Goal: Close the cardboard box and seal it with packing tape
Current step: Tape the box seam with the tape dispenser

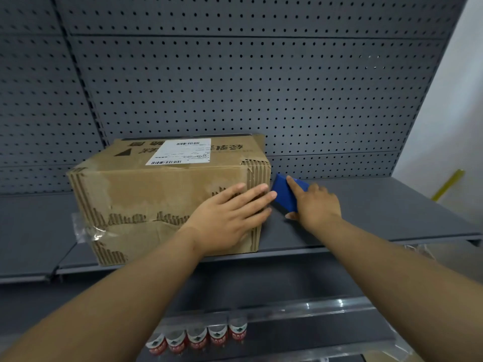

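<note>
The left hand (230, 215) lies flat with straight fingers on the front of the closed cardboard box (167, 194) on the shelf (379, 210), while the right hand (317, 202) grips a blue tape dispenser (283, 194) just beside the box.

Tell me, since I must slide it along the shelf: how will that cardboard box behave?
The cardboard box looks worn, its skin torn to the fluting, so its walls may give. Broad and low, it probably won't tip. The left hand lies flat against it.

Dim, even light; wide-angle bending at the edges, hands slightly blurred.
</note>
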`<state>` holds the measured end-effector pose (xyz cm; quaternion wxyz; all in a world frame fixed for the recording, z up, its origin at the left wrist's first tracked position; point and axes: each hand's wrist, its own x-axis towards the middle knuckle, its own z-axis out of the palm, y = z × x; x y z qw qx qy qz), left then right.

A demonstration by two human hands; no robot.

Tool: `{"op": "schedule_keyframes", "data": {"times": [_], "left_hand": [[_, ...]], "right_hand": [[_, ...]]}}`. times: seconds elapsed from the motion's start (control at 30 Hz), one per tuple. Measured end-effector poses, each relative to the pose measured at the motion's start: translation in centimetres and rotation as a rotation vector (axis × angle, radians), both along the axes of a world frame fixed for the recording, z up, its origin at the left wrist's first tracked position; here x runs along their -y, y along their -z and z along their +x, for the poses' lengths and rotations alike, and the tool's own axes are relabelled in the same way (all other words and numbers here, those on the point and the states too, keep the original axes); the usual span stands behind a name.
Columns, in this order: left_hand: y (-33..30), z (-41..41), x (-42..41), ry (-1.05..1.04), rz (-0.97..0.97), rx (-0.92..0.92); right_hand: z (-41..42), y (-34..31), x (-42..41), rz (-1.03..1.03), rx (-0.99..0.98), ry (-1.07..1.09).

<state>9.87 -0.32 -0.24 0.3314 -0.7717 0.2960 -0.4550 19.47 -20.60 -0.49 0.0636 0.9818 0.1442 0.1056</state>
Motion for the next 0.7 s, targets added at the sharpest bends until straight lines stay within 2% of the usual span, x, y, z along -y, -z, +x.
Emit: {"op": "schedule_keyframes", "data": {"times": [0.1,0.4,0.57,0.63,0.7], "left_hand": [[-1.0,0.5,1.1,0.005,0.032,-0.066],[-0.6,1.4,1.4,-0.001,0.041,-0.048],[-0.3,1.3,1.5,-0.036,0.029,-0.054],[0.0,1.2,1.5,-0.024,-0.004,-0.033],[0.3,0.8,1.1,-0.006,-0.041,0.004]], "right_hand": [[0.2,1.2,0.0,-0.031,0.012,0.032],[1.0,2.7,-0.4,-0.102,0.03,0.015],[0.3,1.8,-0.6,-0.245,0.015,0.069],[-0.5,1.2,-1.2,-0.081,0.02,0.044],[-1.9,0.8,-2.2,0.342,0.097,-0.007]]}}
